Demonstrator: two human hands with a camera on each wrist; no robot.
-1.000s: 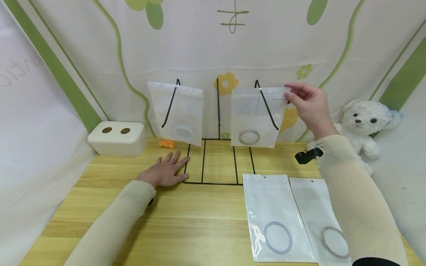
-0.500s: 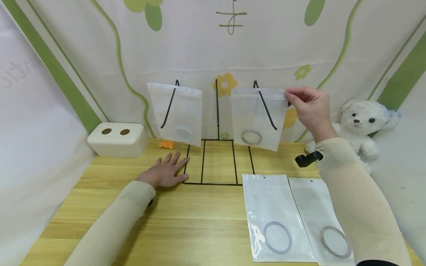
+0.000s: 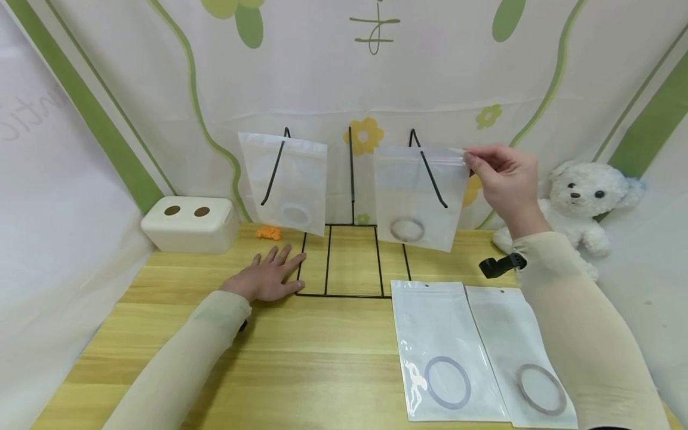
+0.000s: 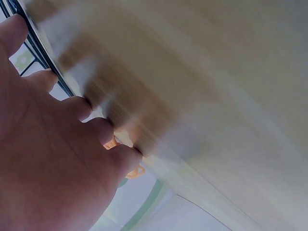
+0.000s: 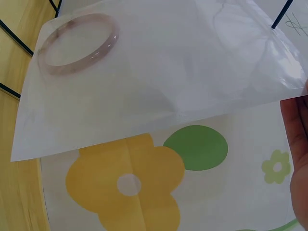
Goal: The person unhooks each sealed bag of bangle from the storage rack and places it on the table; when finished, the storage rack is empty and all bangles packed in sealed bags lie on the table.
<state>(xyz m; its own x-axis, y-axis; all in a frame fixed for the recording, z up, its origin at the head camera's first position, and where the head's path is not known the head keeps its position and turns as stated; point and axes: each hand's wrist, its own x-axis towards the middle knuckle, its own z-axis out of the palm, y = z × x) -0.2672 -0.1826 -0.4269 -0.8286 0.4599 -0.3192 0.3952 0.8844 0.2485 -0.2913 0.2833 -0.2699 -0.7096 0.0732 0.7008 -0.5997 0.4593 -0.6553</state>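
My right hand (image 3: pixel 505 182) pinches the top right corner of a translucent bag (image 3: pixel 421 191) with a pinkish ring (image 5: pixel 108 41) at its bottom. That bag hangs on the right arm of a black wire rack (image 3: pixel 344 296); the arm passes through near its top edge. A similar bag (image 3: pixel 287 179) with a pale ring hangs from the left arm. My left hand (image 3: pixel 266 280) lies flat with fingers spread, its fingertips beside or on the left side of the rack base. In the left wrist view the left hand (image 4: pixel 57 159) shows its palm side.
Two flat white bags (image 3: pixel 435 334), (image 3: pixel 500 322) holding rings lie at the front right of the wooden table (image 3: pixel 301 358). A white box with two holes (image 3: pixel 188 230) and a small orange object (image 3: pixel 269 232) stand at the left back. A white plush dog (image 3: pixel 586 197) sits at the right.
My right hand and the pinched bag have moved slightly down and to the right, with the bag's top edge lower along the rack arm. The left hand has stayed in place.
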